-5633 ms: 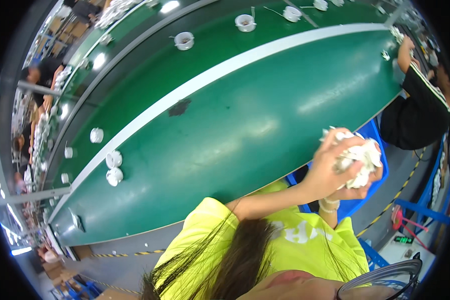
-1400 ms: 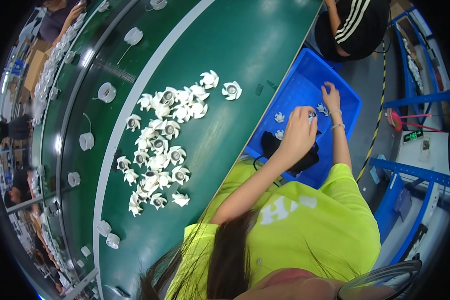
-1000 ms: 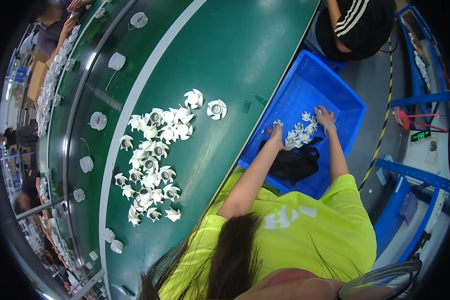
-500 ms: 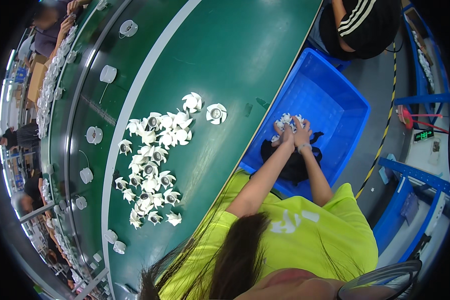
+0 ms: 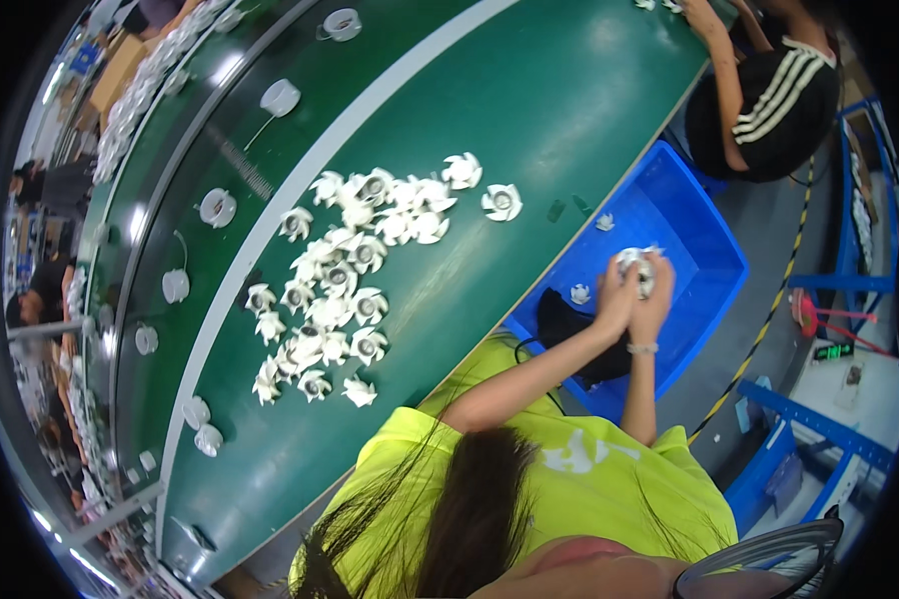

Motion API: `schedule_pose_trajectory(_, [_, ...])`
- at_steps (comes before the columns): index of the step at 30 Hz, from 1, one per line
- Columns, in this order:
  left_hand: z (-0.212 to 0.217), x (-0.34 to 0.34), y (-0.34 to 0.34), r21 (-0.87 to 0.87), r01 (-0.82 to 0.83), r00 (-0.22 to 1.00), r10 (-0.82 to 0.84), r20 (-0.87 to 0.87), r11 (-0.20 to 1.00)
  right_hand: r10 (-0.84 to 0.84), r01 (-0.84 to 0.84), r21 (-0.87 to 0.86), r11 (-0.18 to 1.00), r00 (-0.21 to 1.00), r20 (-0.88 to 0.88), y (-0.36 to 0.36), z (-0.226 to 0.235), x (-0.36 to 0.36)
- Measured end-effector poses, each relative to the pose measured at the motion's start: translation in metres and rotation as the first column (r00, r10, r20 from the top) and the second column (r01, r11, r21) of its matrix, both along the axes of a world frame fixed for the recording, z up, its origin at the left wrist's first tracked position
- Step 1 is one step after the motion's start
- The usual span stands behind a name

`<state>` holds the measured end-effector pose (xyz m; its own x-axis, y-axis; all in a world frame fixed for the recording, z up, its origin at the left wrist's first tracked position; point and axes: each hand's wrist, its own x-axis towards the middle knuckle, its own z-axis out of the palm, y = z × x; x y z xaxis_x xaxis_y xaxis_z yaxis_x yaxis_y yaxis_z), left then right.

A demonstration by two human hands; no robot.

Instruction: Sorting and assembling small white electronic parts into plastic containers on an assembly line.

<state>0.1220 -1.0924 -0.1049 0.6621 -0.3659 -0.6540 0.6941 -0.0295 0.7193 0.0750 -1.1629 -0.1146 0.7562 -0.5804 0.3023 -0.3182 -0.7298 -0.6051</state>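
My left hand (image 5: 615, 298) and my right hand (image 5: 655, 296), a band on the right wrist, are cupped together over the blue bin (image 5: 707, 245). Between them they grip several white fan wheels (image 5: 637, 263), partly hidden by the fingers. Two loose fan wheels, one near the bin's far corner (image 5: 604, 222) and one beside my left hand (image 5: 580, 294), lie in the bin. A black cloth-like thing (image 5: 561, 321) fills the bin's near left part, under my left forearm. Left of the bin, a spread of white fan wheels (image 5: 340, 282) covers part of the green table.
The green table (image 5: 440, 319) has a raised edge beside the bin. Beyond its pale strip, white round housings (image 5: 218, 208), some with wires, stand on a dark green surface. A co-worker in black (image 5: 784, 110) sits at the far right, a hand near fan wheels. Blue racks (image 5: 819, 419) stand right.
My hands have lifted out of the bin's bottom with fan wheels gathered between them, leaving two loose wheels behind. The view has turned, and the co-worker's hand now shows at the table.
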Motion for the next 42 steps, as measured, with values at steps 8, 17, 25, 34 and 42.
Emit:
schedule_pose_trajectory(8, [0.169,0.052,0.159,-0.141,-0.326,0.444,0.283,0.850,0.935,0.452,-0.504,-0.080,0.860,0.680,0.577,0.149,0.149,0.111])
schedule_pose_trajectory(17, [0.135,0.059,0.242,0.222,-0.737,0.178,-0.133,0.975,0.639,0.662,-0.599,-0.284,0.749,0.695,0.281,0.244,0.101,0.143])
schedule_pose_trajectory(25, [0.176,0.019,0.388,0.452,-0.644,0.179,-0.453,0.873,0.617,0.744,-0.668,-0.472,0.576,0.667,-0.037,0.249,0.117,0.159])
schedule_pose_trajectory(34, [0.127,0.060,0.782,0.613,-0.761,0.645,-0.349,0.680,-0.211,0.718,-0.779,-0.353,0.518,0.620,-0.316,0.240,0.153,0.171])
schedule_pose_trajectory(42, [0.074,0.083,0.878,0.602,-0.751,0.615,-0.046,0.788,0.273,0.521,-0.802,-0.286,0.524,0.568,-0.637,0.253,0.193,0.230])
